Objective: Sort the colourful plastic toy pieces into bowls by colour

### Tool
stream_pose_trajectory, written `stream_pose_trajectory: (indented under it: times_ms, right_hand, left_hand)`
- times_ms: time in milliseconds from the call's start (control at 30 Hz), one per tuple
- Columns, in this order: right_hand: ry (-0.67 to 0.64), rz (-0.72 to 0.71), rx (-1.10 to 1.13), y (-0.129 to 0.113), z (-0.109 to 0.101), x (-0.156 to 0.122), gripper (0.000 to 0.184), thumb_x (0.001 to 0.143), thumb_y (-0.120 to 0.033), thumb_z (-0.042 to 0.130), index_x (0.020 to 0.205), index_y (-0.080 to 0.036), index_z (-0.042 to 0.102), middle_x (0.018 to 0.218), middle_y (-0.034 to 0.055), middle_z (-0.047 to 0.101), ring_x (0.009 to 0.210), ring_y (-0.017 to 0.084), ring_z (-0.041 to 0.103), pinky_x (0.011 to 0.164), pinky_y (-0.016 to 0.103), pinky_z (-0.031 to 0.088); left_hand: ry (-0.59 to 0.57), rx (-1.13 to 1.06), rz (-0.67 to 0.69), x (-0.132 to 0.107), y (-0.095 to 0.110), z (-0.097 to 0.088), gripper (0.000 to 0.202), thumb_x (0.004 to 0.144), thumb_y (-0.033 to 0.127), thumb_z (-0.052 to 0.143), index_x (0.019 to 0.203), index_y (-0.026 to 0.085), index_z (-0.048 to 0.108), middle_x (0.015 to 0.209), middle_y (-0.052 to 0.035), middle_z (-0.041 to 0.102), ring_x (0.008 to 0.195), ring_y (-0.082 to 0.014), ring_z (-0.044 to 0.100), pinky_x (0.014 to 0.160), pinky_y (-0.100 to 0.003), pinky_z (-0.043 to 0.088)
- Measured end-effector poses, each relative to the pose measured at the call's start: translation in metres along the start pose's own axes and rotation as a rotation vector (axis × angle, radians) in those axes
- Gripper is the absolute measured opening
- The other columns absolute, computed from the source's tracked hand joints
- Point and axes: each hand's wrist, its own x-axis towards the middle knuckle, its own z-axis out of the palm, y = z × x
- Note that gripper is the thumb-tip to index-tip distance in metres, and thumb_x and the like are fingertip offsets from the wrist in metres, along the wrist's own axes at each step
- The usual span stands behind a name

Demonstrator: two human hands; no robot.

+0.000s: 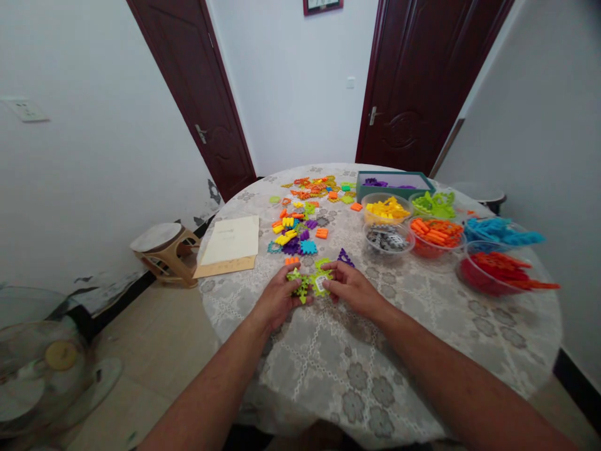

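Pinched between thumb and fingers of the left hand: a toothed green piece. Pinched likewise in the right hand, thumb on top: a white-marked green piece, close beside the first, low over the patterned tablecloth. Impossible to tell whether linked or merely touching.

Just beyond the right hand, a purple triangle; just beyond the left, an orange piece. Straight ahead of the grip, a loose cluster including a blue square and yellow blocks. Behind that cluster, farther from the grip, a mostly orange heap, spread flat.

To the right of the grip and farther out, clear bowls holding gray pieces, yellow pieces, lime pieces, orange sticks, blue pieces and red pieces. Behind the bowls, a teal box with purple pieces inside.

To the left of the grip, a pale booklet over a tan sheet. Farther left, off the table, a stool and, nearer the camera, a fan. Far beyond the grip, two dark red doors in white walls.
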Motion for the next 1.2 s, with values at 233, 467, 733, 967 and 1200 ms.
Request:
stream_pose_trajectory:
  times_ms: [233,467,733,967,1200]
  right_hand:
    - [0.090,0.015,0.114,0.001,0.016,-0.001,0.052,0.078,-0.037,0.077,0.125,-0.020,0.063,0.108,0.0037,0.067,0.076,0.015,0.071,0.071,0.032,0.062]
    - [0.177,-0.047,0.048,0.010,-0.002,0.003,0.049,0.084,-0.041,0.074,0.128,-0.022,0.064,0.105,0.0023,0.063,0.068,0.013,0.068,0.056,0.026,0.058]
    - [0.200,-0.022,-0.076,0.017,-0.008,0.011,0.047,0.094,-0.038,0.057,0.138,-0.022,0.059,0.120,0.0085,0.065,0.065,0.014,0.070,0.057,0.030,0.059]
    - [0.208,-0.360,-0.884,0.022,-0.021,0.026,0.047,0.097,-0.020,0.047,0.143,-0.018,0.058,0.151,0.0147,0.055,0.136,0.026,0.056,0.112,0.044,0.048]
    - [0.038,-0.183,-1.249,-0.001,-0.003,0.020,0.033,0.100,-0.032,0.050,0.131,-0.024,0.060,0.140,0.0130,0.058,0.105,0.025,0.070,0.088,0.039,0.057]
  left_hand:
    - [0.068,0.003,0.054,0.001,-0.002,0.032,0.064,0.084,0.032,0.079,0.141,0.022,0.052,0.113,-0.0131,0.069,0.093,-0.0239,0.073,0.075,-0.037,0.064]
    - [0.053,0.005,0.075,0.017,-0.017,0.045,0.055,0.085,0.033,0.076,0.135,0.022,0.055,0.121,-0.0147,0.069,0.093,-0.0234,0.073,0.075,-0.036,0.063]
    - [0.065,-0.008,0.079,0.025,-0.021,0.051,0.057,0.079,0.024,0.078,0.131,0.022,0.054,0.121,-0.0145,0.068,0.089,-0.0222,0.074,0.074,-0.037,0.064]
    - [0.202,-0.092,0.141,0.023,-0.007,0.038,0.047,0.078,0.015,0.067,0.123,0.022,0.058,0.110,-0.0106,0.071,0.091,-0.0234,0.076,0.078,-0.043,0.066]
    - [0.136,-0.223,0.113,0.033,-0.014,0.034,0.045,0.078,0.006,0.063,0.121,0.018,0.060,0.107,-0.0131,0.075,0.088,-0.0268,0.078,0.075,-0.045,0.068]
